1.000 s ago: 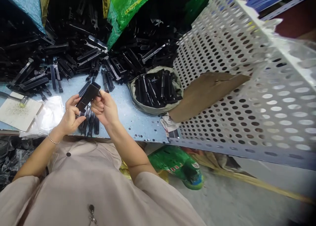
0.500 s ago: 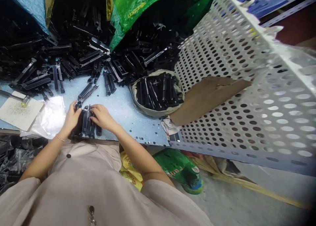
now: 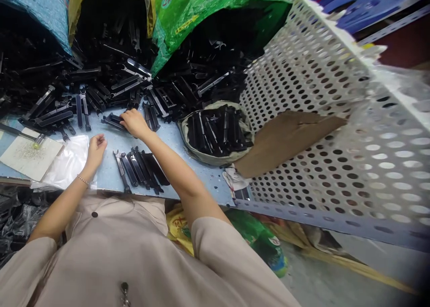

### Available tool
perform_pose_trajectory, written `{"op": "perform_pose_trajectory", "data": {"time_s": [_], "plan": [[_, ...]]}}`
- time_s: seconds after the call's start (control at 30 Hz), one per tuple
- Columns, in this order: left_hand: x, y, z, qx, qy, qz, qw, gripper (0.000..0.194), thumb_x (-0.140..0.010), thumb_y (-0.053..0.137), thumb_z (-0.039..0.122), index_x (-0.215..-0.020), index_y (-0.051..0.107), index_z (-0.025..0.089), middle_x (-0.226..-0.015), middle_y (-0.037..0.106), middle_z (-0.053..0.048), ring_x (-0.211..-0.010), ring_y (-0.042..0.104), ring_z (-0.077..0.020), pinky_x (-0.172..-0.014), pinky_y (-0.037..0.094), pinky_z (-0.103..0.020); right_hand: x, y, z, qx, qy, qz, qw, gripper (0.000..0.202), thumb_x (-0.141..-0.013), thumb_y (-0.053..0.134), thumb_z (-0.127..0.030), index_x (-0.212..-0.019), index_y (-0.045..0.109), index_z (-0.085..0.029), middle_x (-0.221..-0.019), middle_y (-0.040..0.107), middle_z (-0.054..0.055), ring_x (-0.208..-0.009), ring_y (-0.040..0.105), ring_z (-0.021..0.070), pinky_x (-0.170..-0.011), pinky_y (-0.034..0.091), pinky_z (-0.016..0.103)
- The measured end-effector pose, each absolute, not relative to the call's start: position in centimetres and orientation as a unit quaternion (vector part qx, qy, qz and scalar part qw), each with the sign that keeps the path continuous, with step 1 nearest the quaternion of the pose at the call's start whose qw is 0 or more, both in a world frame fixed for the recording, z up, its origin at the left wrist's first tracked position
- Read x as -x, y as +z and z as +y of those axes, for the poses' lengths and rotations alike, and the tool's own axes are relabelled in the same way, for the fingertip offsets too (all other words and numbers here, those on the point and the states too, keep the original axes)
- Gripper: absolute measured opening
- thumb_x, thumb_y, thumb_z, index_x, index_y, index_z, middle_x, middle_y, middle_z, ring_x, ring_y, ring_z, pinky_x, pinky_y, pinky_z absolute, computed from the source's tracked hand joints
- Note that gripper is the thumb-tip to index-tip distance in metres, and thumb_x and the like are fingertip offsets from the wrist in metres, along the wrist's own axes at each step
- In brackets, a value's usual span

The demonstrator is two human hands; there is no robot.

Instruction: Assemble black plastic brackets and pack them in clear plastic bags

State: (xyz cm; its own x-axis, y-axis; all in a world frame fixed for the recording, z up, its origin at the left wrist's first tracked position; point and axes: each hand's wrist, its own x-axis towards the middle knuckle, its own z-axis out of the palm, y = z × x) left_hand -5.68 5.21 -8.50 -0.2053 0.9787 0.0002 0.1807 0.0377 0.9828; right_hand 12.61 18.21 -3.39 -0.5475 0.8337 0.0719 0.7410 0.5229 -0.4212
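My right hand reaches over the blue tabletop. Its fingers are closed on black nail clippers, a small group lying near the big pile. My left hand hovers beside the clear plastic bags, fingers loosely bent and apart, with nothing visible in it. Between my forearms, a row of black nail clippers lies side by side near the table's front edge. My right forearm partly covers the row's right end.
A heap of black clippers spills from open sacks, including a green sack. A cloth-lined round container holds more. Right of it stand brown cardboard and a perforated panel. A hammer rests on a pale board.
Both hands have let go of the clippers at the front edge, which now lie in a row. My right hand has moved forward to the loose clippers; my left has shifted slightly left.
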Motion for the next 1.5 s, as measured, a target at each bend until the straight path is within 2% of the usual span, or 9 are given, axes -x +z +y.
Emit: {"op": "perform_pose_trajectory", "data": {"time_s": [0.1,0.2,0.3,0.5,0.73,0.93,1.13,1.37,1.5], "plan": [[5.0,-5.6,5.1,-0.478,0.533,0.545,0.437,0.073,-0.087,0.066,0.062,-0.144,0.040,0.024,-0.146,0.050,-0.017,-0.134,0.054,-0.0272,-0.110,0.048,-0.044,-12.6,-2.0,14.0,0.447,0.280,-0.809,0.259,0.028,-0.101,0.053,-0.027,-0.121,0.066,-0.013,-0.116,0.068,0.014,-0.107,0.057,0.0258,-0.097,0.042,0.039],[4.4,-1.9,3.5,-0.515,0.523,0.511,0.448,0.059,-0.093,0.060,0.060,-0.139,0.047,0.026,-0.133,0.061,-0.010,-0.129,0.058,-0.0256,-0.109,0.049,-0.041,-12.8,-0.3,9.4,0.388,0.393,-0.777,0.303,0.036,-0.106,0.042,-0.044,-0.106,0.068,-0.019,-0.095,0.070,0.005,-0.089,0.063,0.0197,-0.084,0.046,0.032],[4.6,0.8,1.8,-0.537,0.493,0.519,0.447,0.049,-0.097,0.056,0.055,-0.135,0.054,0.025,-0.119,0.067,-0.008,-0.124,0.062,-0.0265,-0.105,0.052,-0.042,-13.7,1.4,7.5,0.411,0.300,-0.800,0.318,0.042,-0.106,0.040,-0.052,-0.105,0.066,-0.020,-0.094,0.068,0.007,-0.092,0.061,0.0217,-0.082,0.045,0.032],[4.5,2.5,0.2,-0.600,0.427,0.548,0.398,0.053,-0.101,0.046,0.053,-0.145,0.049,0.023,-0.139,0.063,-0.011,-0.136,0.055,-0.0278,-0.116,0.043,-0.045,-14.3,2.0,8.6,0.337,0.179,-0.889,0.253,0.052,-0.105,0.032,-0.060,-0.097,0.062,-0.018,-0.093,0.065,0.012,-0.089,0.054,0.0237,-0.075,0.044,0.034],[4.5,2.6,0.6,-0.640,0.383,0.580,0.329,0.066,-0.099,0.047,0.056,-0.152,0.042,0.017,-0.153,0.052,-0.017,-0.141,0.051,-0.0321,-0.118,0.039,-0.048,-13.1,0.0,6.7,0.349,0.537,-0.702,0.311,0.054,-0.104,0.024,-0.067,-0.089,0.049,-0.021,-0.070,0.051,-0.002,-0.060,0.050,0.0132,-0.059,0.040,0.026],[5.8,2.1,1.6,-0.577,0.441,0.570,0.384,0.052,-0.100,0.049,0.056,-0.137,0.058,0.021,-0.132,0.067,-0.010,-0.126,0.060,-0.0272,-0.112,0.044,-0.043,-14.4,1.6,3.9,0.332,0.263,-0.873,0.243,0.054,-0.103,0.033,-0.065,-0.100,0.058,-0.018,-0.090,0.063,0.007,-0.083,0.056,0.0201,-0.073,0.040,0.032],[4.8,2.1,2.6,-0.494,0.503,0.568,0.424,0.041,-0.097,0.054,0.055,-0.113,0.069,0.021,-0.108,0.071,-0.005,-0.109,0.063,-0.0227,-0.100,0.050,-0.035,-13.3,1.0,0.7,0.256,0.036,-0.951,0.169,0.049,-0.108,0.032,-0.053,-0.100,0.063,-0.015,-0.084,0.062,0.009,-0.080,0.052,0.0221,-0.067,0.032,0.034],[6.3,-1.0,2.4,-0.474,0.441,0.627,0.434,0.042,-0.095,0.051,0.058,-0.090,0.065,0.019,-0.076,0.065,-0.003,-0.077,0.062,-0.0190,-0.075,0.051,-0.030,-12.9,-0.3,2.6,0.248,0.142,-0.948,0.138,0.044,-0.107,0.038,-0.050,-0.091,0.062,-0.018,-0.084,0.064,0.006,-0.077,0.054,0.0182,-0.067,0.034,0.032],[6.3,-3.1,1.1,-0.570,0.247,0.709,0.333,0.041,-0.100,0.042,0.049,-0.099,0.067,0.017,-0.075,0.067,-0.007,-0.074,0.065,-0.0249,-0.072,0.050,-0.035,-16.1,-1.3,9.2,0.575,0.236,-0.751,0.224,0.026,-0.102,0.055,-0.042,-0.099,0.061,-0.017,-0.101,0.064,0.009,-0.098,0.057,0.0208,-0.080,0.040,0.032]]}}
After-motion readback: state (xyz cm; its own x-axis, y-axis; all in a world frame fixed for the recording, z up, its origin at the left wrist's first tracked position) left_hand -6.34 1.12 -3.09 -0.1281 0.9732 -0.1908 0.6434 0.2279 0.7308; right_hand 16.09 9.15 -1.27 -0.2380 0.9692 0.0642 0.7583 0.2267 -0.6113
